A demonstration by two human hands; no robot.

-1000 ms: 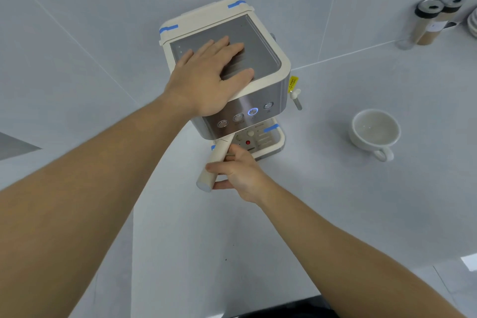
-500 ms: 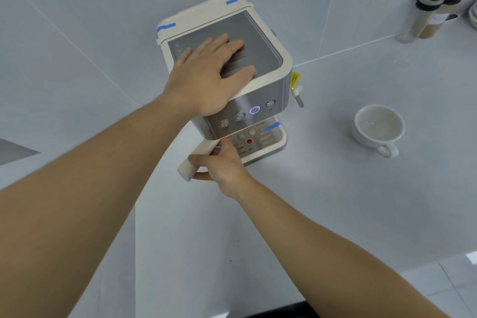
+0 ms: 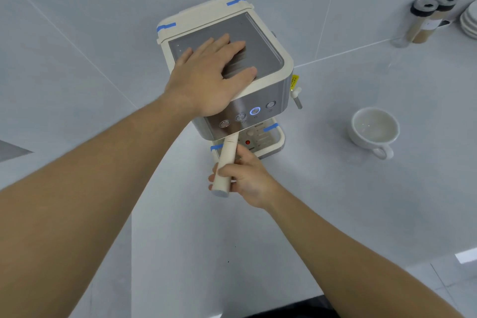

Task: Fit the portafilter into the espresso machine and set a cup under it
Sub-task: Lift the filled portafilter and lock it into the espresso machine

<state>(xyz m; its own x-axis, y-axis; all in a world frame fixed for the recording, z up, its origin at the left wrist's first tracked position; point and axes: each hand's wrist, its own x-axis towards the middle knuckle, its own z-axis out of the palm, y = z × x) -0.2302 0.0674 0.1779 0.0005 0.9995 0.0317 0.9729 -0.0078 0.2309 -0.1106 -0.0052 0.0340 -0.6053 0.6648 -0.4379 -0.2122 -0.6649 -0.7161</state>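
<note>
Since the earlier frame, the cream portafilter handle (image 3: 225, 165) had swung from pointing lower left back toward the viewer, the right hand (image 3: 245, 175) clenched around it in a full grip, likely twisting it to lock under the espresso machine (image 3: 260, 95) at frame centre. Its basket end was hidden beneath the machine. Meanwhile the left hand (image 3: 209, 77) lay flat and unclenched on the machine's top, grasping nothing, seemingly bracing it, while the empty white cup (image 3: 373, 129) waited on the worktop (image 3: 335, 214) at right, well apart.

open counter (image 3: 322, 188) between machine (image 3: 273, 93) and cup (image 3: 373, 128).
</note>
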